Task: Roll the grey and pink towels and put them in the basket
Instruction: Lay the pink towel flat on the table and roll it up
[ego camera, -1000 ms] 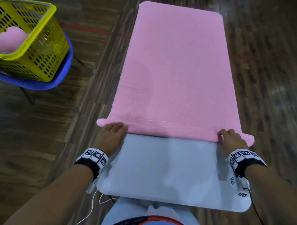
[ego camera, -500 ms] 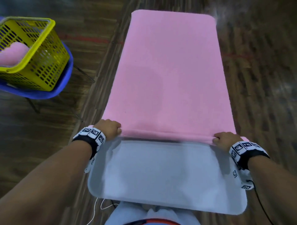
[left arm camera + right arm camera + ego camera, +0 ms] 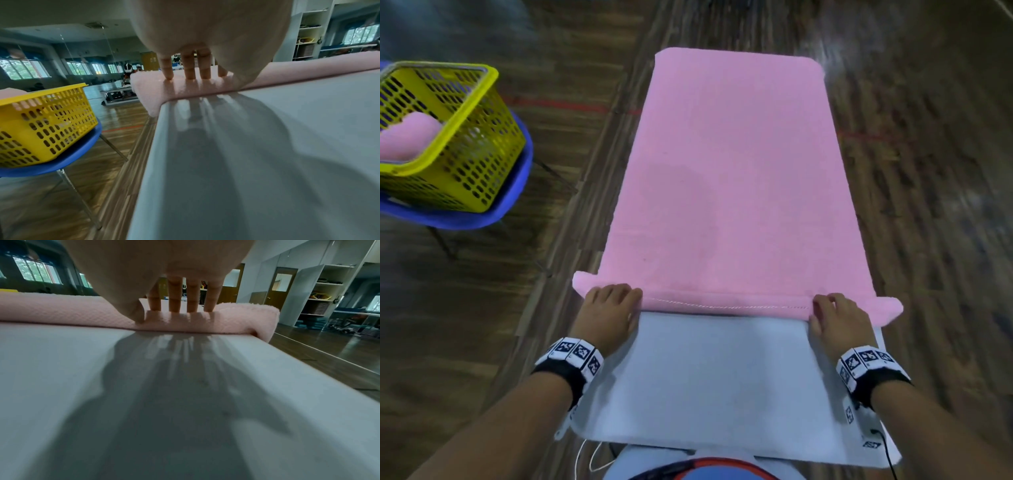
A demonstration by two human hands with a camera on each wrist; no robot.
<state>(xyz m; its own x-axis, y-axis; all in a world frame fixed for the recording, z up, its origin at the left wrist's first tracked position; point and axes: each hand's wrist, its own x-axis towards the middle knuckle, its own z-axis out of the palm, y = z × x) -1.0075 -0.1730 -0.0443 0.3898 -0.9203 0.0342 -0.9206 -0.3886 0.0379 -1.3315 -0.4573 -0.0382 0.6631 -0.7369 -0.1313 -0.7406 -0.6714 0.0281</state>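
A pink towel [image 3: 732,171] lies spread lengthwise on a white table [image 3: 722,377], and its near end is turned into a low roll [image 3: 722,303]. My left hand [image 3: 610,301] presses the left end of the roll with straight fingers [image 3: 188,69]. On the right end, my right hand [image 3: 834,306] does the same; its fingers [image 3: 174,295] stand on top of the roll and the thumb touches the near side. Both ends of the roll stick out past the table's sides. No grey towel is in view.
A yellow slotted basket [image 3: 465,164] stands on a blue chair [image 3: 517,192] to the left of the table, with a rolled pink towel [image 3: 407,140] inside it. Dark wooden floor surrounds the table. Shelves and mirrors line the far walls in the wrist views.
Half a second ago both hands were curled round the towel's near edge, turning it over. Now their fingers lie straight on top of the roll, which sits slightly farther along the table.
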